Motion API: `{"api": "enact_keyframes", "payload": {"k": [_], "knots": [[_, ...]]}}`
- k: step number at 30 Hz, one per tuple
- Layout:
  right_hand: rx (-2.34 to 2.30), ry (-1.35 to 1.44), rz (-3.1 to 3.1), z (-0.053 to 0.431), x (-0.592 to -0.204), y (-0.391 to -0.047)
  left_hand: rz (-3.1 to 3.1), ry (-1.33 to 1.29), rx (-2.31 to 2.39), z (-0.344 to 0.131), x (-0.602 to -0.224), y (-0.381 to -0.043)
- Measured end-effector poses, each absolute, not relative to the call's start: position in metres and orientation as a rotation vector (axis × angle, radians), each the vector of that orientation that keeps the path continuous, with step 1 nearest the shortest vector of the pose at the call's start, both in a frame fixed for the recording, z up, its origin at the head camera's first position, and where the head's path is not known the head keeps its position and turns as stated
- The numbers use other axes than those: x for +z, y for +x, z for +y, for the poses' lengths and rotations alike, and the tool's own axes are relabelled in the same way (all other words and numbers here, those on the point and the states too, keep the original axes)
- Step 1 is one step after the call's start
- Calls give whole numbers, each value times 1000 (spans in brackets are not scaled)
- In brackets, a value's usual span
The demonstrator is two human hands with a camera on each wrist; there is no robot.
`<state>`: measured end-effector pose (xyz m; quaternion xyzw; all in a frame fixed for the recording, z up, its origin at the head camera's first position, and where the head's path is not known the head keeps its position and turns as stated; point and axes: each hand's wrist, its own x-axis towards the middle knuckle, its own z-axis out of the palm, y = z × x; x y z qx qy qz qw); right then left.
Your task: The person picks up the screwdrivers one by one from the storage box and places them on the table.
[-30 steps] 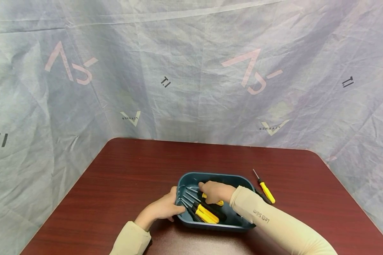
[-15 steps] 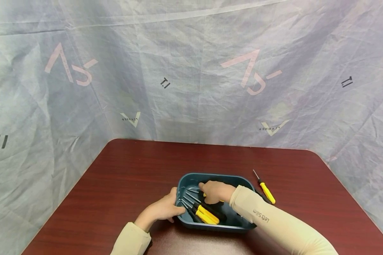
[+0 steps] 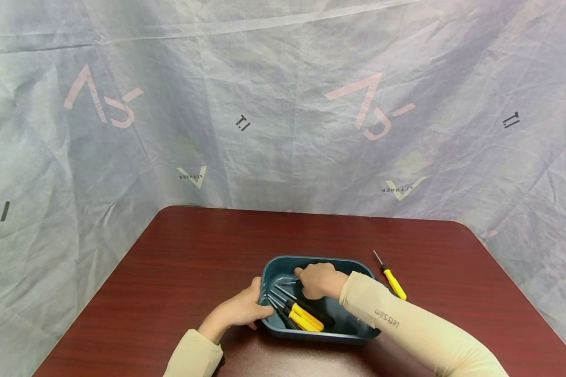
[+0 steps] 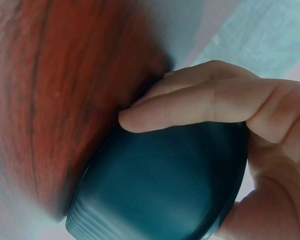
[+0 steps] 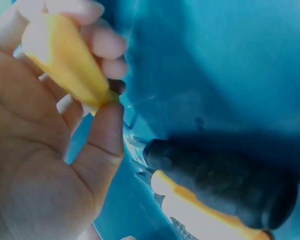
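My left hand (image 3: 242, 306) grips the left end of a dark blue-green plastic bin (image 3: 320, 337), thumb over the rim; in the left wrist view its fingers (image 4: 185, 105) lie along the outer wall (image 4: 165, 175). Inside the bin, my right hand (image 3: 318, 280) holds a screwdriver by its yellow handle (image 5: 70, 60), thumb and fingers around it. That handle is hidden beneath the hand in the head view. Below it lie a black-handled screwdriver (image 5: 220, 180) and yellow-handled screwdrivers (image 3: 306, 317), their shafts pointing at the bin's left end.
On the reddish-brown table (image 3: 207, 246), another yellow-handled screwdriver (image 3: 394, 284) lies right of the bin. A dark handle beside it is mostly covered by the right sleeve (image 3: 391, 319). Printed grey fabric (image 3: 283, 104) hangs behind the table.
My right hand has shifted slightly up within the bin, and the yellow handle seen below it earlier is now out of sight in the head view. The left hand stays on the rim.
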<state>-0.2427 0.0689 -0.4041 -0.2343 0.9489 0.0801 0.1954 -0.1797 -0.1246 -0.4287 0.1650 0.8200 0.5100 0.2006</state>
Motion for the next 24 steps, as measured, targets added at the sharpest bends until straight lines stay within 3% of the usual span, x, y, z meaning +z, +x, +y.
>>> {"api": "enact_keyframes", "payload": {"k": [11, 24], "knots": [[317, -631, 2670, 71, -396, -238, 2305, 473, 1428, -124, -426, -179], [534, -792, 2785, 79, -387, -232, 2307, 473, 1433, -123, -427, -179]]}}
